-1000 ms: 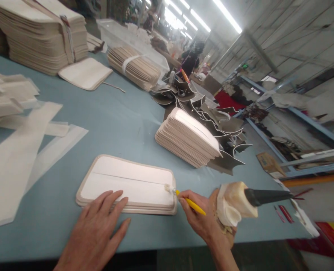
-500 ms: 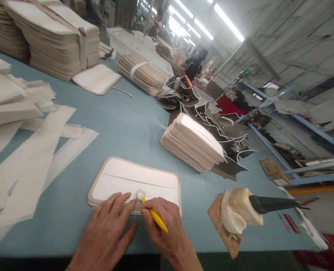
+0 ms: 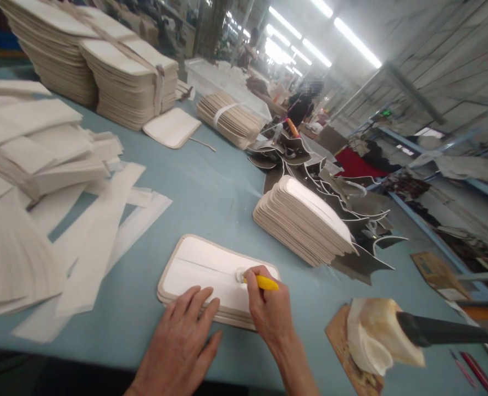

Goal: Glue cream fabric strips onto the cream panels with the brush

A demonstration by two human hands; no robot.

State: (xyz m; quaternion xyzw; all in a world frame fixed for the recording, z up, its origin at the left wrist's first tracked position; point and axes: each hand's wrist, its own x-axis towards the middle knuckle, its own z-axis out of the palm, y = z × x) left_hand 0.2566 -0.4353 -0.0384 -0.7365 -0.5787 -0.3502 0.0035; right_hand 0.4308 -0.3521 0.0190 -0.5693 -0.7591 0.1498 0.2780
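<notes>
Table (image 3: 206,198): spans your work area. Bound piles (image 3: 124,82) sit at 11 o'clock from the low panel stack (image 3: 203,280), pale strips (image 3: 54,148) at 10, the leaning panel row (image 3: 297,225) at 1 to 2, the cream-crusted holder (image 3: 376,330) at 4. That low stack lies between your hands.
Left hand (image 3: 186,341): fingers loosely spread on its near edge at 7 o'clock, grasping nothing. Right hand (image 3: 272,308): fingers closed on the yellow-handled brush (image 3: 266,282).
Latest contact: whitish brush head (image 3: 240,275) at the slit's right end; judged as brushing mid-panel, the left hand steadying.
</notes>
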